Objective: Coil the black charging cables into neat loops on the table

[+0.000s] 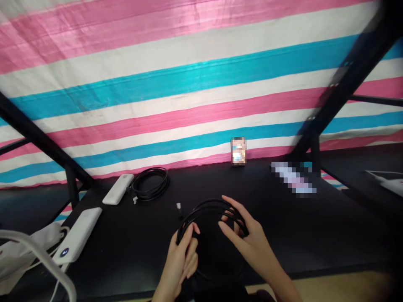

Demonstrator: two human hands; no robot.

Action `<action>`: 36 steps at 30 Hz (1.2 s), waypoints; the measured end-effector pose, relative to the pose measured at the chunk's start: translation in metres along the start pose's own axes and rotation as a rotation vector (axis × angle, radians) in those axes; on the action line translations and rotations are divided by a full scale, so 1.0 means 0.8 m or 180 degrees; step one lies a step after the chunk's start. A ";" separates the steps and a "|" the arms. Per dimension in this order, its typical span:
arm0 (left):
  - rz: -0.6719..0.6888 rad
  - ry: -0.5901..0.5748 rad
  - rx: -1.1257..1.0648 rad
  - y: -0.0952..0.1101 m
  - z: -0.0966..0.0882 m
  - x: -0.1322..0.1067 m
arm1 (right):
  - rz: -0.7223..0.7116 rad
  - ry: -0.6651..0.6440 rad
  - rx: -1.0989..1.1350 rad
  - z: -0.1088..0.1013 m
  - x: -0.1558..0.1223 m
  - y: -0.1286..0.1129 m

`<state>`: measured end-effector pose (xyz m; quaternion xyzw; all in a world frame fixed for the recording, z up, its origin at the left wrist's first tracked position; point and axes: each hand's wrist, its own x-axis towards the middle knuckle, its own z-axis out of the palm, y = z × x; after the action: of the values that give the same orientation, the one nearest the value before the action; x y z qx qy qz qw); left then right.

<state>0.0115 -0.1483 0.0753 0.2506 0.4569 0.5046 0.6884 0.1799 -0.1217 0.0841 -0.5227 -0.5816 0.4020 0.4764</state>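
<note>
A black cable (pixel 211 203), wound into loose loops, is held up over the near part of the black table. My left hand (pixel 185 253) is closed round the left side of the loops, thumb on top. On the right side of the coil, my right hand (pixel 244 230) curves its thumb and fingers about the loops, holding them loosely. A pale plug (pixel 179 206) on a black end sticks out just beyond the left side of the coil. The lower loops fade into the dark tabletop and are hard to make out.
A second coiled black cable (pixel 150 184) lies farther back, beside a white power bank (pixel 118 189). Another white power bank (pixel 78 235) lies at the left near a power strip (pixel 34 243). A small blurred box (pixel 238 152) stands at the back. Black frame bars (pixel 349 88) flank the table.
</note>
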 end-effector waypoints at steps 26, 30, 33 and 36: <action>0.0326 0.0222 0.0331 -0.016 0.002 0.040 | -0.0142 -0.0236 -0.0275 0.008 0.025 0.014; 0.0455 0.0541 0.0028 -0.015 0.002 0.041 | 0.0409 -0.0510 0.0411 0.010 0.042 0.039; 0.0693 0.0973 -0.0662 -0.004 -0.001 0.047 | 0.0923 -0.0433 0.1249 0.029 0.047 0.060; 0.0960 0.1387 -0.1409 0.002 0.000 0.055 | 0.1190 -0.0409 0.1741 0.067 0.035 0.071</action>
<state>0.0143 -0.1068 0.0602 0.0462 0.4304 0.7293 0.5299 0.1407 -0.0852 0.0209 -0.4467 -0.3751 0.6558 0.4794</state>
